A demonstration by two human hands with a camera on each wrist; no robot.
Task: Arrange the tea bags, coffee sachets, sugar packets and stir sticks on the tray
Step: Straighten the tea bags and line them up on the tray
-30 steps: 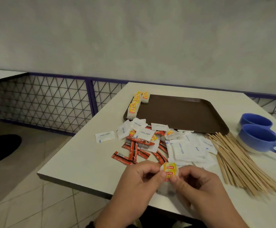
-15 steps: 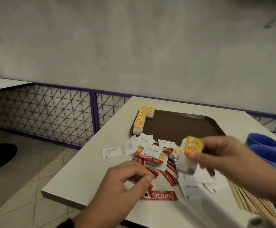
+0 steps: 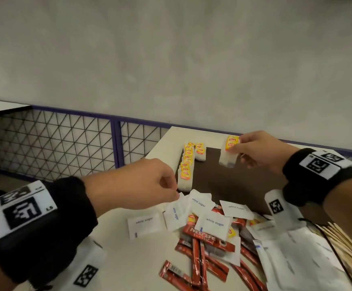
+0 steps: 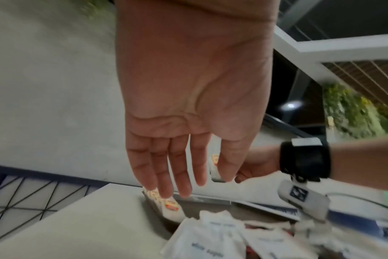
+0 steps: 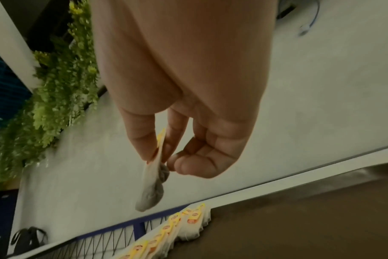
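White tabletop (image 3: 116,257), grey wall behind. Right hand (image 3: 259,153) over far part of brown tray (image 3: 229,181); thumb and forefinger pinch tea bag (image 3: 229,152) by yellow tag, bag hanging. Left hand (image 3: 141,183) near tray's near-left corner, fingers (image 4: 179,168) loose, holding nothing. Tea bag row (image 3: 186,164) along tray's left edge.

— what changed with the right hand (image 3: 256,151)?
— it carried the tea bag (image 3: 229,151) from the table's near edge out over the tray (image 3: 229,181), toward its far side.
— and the left hand (image 3: 147,183)?
— it let go, moved to the tray's near left corner.
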